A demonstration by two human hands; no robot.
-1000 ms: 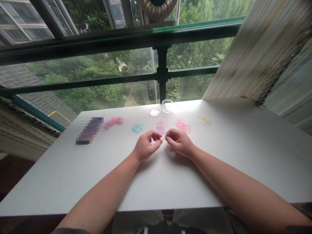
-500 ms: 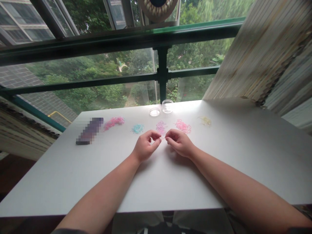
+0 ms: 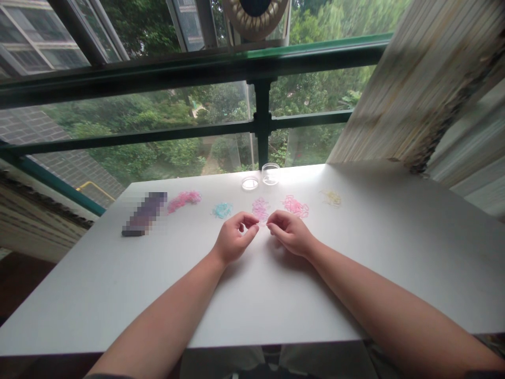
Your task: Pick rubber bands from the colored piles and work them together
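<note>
My left hand [image 3: 235, 239] and my right hand [image 3: 292, 231] meet above the middle of the white table, thumb and forefinger of each pinched. A thin, pale pink rubber band [image 3: 263, 225] seems to span the small gap between the fingertips; it is faint. Just beyond them lies a pile of lilac rubber bands [image 3: 260, 208]. Pink bands [image 3: 295, 206] sit past my right hand, and a blue pile [image 3: 223, 210] past my left. Farther left is a long strip of pink bands [image 3: 184, 201]. A small yellow pile [image 3: 332, 198] lies to the right.
Toward the window edge of the white table [image 3: 252, 310] stand a clear round container [image 3: 270, 174] and a shallow clear lid [image 3: 250, 183]. A blurred-out dark object [image 3: 145, 213] lies at the left. Green railing [image 3: 262, 102] and a curtain [image 3: 366, 100] border the far side.
My hands stay nearly in place; the fingertips are slightly farther apart, and the band between them shows more faintly. The view has shifted a little. The piles look the same.
</note>
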